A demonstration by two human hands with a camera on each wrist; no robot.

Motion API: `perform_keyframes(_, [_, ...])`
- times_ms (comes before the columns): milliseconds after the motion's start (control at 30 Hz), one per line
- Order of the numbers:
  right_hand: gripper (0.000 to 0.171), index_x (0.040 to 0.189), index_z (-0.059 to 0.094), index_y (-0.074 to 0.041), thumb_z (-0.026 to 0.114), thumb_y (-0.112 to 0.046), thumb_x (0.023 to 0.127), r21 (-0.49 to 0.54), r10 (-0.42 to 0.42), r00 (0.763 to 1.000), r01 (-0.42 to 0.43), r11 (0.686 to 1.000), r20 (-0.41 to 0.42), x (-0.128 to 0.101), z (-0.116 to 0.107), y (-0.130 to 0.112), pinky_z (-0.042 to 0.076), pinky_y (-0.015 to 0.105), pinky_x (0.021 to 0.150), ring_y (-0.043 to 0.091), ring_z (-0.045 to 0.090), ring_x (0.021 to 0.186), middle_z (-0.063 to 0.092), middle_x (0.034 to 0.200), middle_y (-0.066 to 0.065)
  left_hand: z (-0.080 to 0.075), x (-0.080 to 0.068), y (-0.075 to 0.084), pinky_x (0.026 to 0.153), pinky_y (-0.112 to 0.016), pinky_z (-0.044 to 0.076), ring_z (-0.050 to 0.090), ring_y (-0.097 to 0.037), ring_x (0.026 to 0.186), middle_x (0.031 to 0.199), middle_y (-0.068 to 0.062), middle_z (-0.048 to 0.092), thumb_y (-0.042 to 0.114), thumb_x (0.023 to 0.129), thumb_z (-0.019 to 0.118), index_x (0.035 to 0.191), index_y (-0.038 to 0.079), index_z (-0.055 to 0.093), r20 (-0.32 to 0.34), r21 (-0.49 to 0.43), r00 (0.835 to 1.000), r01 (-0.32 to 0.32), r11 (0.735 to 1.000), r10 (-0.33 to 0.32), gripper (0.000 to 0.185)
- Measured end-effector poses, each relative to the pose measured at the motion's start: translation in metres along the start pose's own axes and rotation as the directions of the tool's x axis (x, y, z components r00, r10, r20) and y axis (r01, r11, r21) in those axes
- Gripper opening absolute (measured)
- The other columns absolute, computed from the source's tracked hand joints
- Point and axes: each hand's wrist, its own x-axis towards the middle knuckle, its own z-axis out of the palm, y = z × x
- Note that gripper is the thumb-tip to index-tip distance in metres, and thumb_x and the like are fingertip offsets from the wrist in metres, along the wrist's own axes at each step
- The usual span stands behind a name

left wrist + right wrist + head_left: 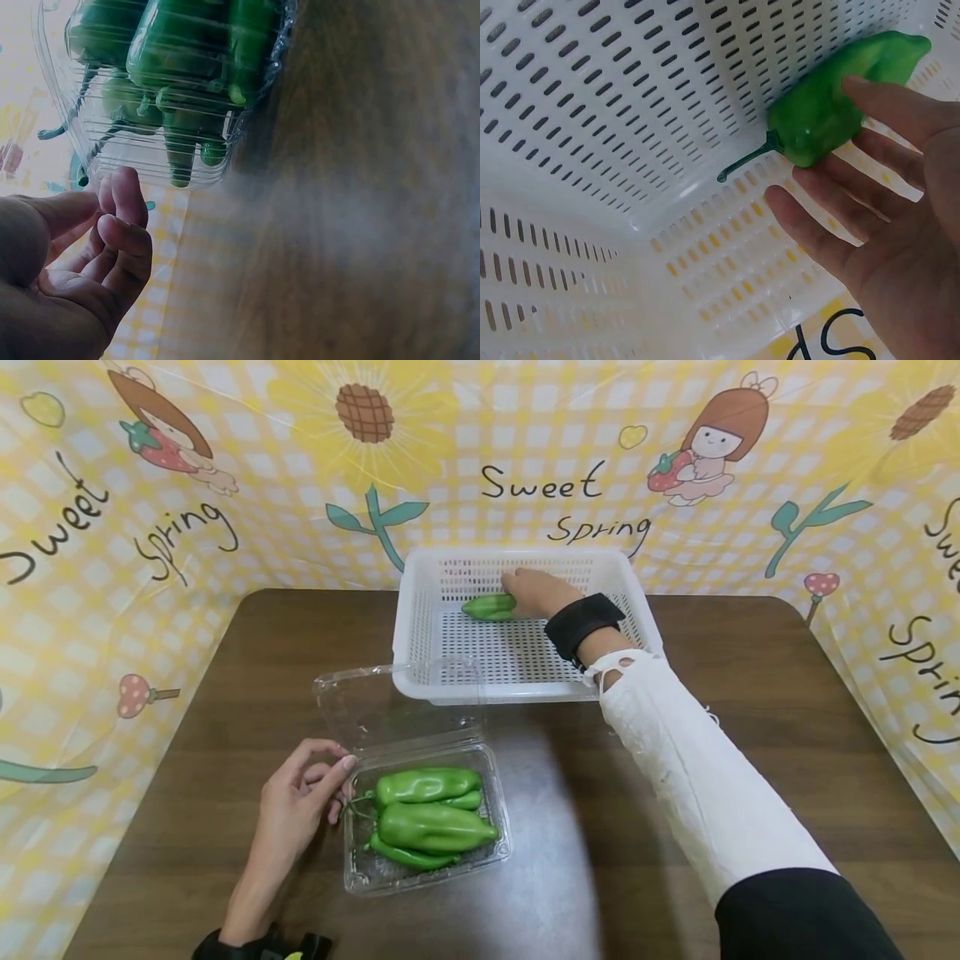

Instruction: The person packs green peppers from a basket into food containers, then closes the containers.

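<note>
In the white perforated basket (408, 635), my right hand (542, 594) holds a green pepper (486, 607). The right wrist view shows my thumb on this pepper (817, 112), fingers along its lower side and its thin stem pointing away. A clear plastic clamshell box (504, 827) stands in front of the basket with its lid (401, 710) raised. Several green peppers (435, 827) lie inside it, stems to the left. At the box's upper left corner, my left hand (296, 797) pinches the edge between thumb and fingers.
A brown wooden table (225, 710) carries the box and the basket. Behind and beside it hangs a yellow checked cloth (525, 427) with printed flowers and words. The raised lid overlaps the basket's front left rim in the head view.
</note>
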Motion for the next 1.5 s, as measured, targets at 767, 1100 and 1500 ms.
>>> perform_keyframes(767, [0.026,0.123,0.053,-0.004,0.060,-0.011,0.099,0.090,0.011,0.999,-0.007,0.996,-0.046,0.004,0.016,-0.001,0.047,0.040,0.095,0.026,0.055,0.101,0.060,0.112,0.012,0.000,0.001,0.001,0.041,-0.032,0.049,0.057,-0.022,0.048,0.069,-0.012,0.066,0.018,0.099,0.062,0.113,0.009,0.058,-0.009,0.012,1.000,-0.012,1.000,0.012,0.017])
perform_keyframes(1100, [0.033,0.125,0.054,-0.004,0.065,-0.011,0.095,0.127,-0.034,0.997,0.043,0.991,-0.074,0.004,0.019,0.008,0.047,0.041,0.096,0.027,0.055,0.101,0.061,0.113,0.013,0.001,0.000,-0.001,0.041,-0.032,0.050,0.057,-0.020,0.047,0.068,-0.011,0.066,0.019,0.099,0.062,0.112,0.010,0.059,-0.016,0.032,1.000,0.000,0.999,0.000,0.016])
perform_keyframes(1500, [0.033,0.121,0.054,-0.003,0.069,-0.010,0.092,0.138,-0.016,0.996,0.028,0.990,-0.083,-0.006,0.002,0.007,0.047,0.041,0.096,0.027,0.055,0.101,0.060,0.111,0.013,0.000,0.001,0.001,0.041,-0.032,0.049,0.057,-0.023,0.047,0.067,-0.010,0.066,0.021,0.099,0.062,0.112,0.010,0.059,-0.006,0.035,1.000,-0.014,0.999,0.014,0.017])
